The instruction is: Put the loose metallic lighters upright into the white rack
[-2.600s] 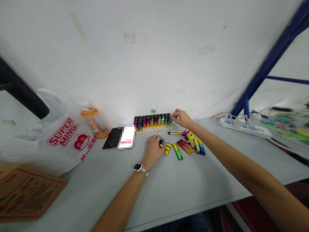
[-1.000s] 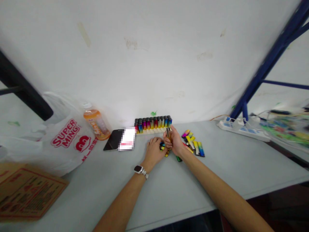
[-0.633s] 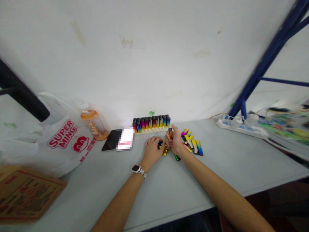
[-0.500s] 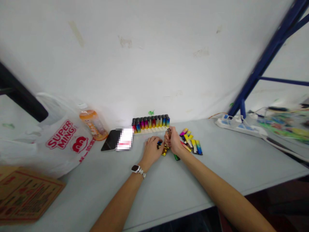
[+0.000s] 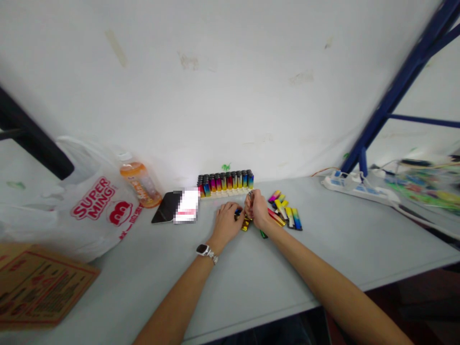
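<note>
Grips a slim metallic lighter with a dark top (image 5: pixel 251 195) in the bare right hand (image 5: pixel 258 210), with fingers curled shut around it, in front of the pale rack (image 5: pixel 230 193) on the grey table (image 5: pixel 233 297). Rests the left hand (image 5: pixel 227 223), with fingers bent and close together, at a blue-and-black lighter (image 5: pixel 237 213) and shiny gold lighters (image 5: pixel 246 224); cannot tell whether clamped on them. Has multicoloured metallic lighters with black tops (image 5: pixel 229 180) upright in that rack, near the white wall (image 5: pixel 230 96). Has loose red, yellow and blue lighters (image 5: pixel 288 215) lying beyond the right wrist, and a green lighter (image 5: pixel 263 234) partly hidden beside it
</note>
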### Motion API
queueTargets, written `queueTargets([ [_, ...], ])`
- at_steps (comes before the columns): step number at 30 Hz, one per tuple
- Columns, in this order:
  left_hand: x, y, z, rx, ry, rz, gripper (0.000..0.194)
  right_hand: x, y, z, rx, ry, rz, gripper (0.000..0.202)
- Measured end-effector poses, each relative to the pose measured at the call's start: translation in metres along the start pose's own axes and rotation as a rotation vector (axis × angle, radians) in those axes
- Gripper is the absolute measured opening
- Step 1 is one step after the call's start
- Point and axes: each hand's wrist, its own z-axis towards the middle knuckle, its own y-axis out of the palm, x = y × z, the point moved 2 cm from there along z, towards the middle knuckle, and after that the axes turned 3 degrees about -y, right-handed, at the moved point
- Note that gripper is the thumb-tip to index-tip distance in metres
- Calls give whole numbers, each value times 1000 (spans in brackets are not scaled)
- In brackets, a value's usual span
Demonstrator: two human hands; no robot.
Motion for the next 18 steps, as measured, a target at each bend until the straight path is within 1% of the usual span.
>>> queueTargets([
  [2,0,0,0,-1,-1,1,18,-2,0,-2,-27,21,55,51],
  [6,0,-1,0,-2,-8,10,19,-10,-1,-6,-165,61,212,66],
  [8,0,-1,1,2,-4,11,21,-13,-3,-7,-194,59,238,69],
  [11,0,0,1,5,1,17,21,-14,-4,-6,-201,75,224,70],
  [14,0,1,1,-1,-1,23,20,-11,-3,-5,-195,74,206,64],
  [18,-1,1,1,-5,-1,19,19,-6,-1,-3,-128,6,146,52],
])
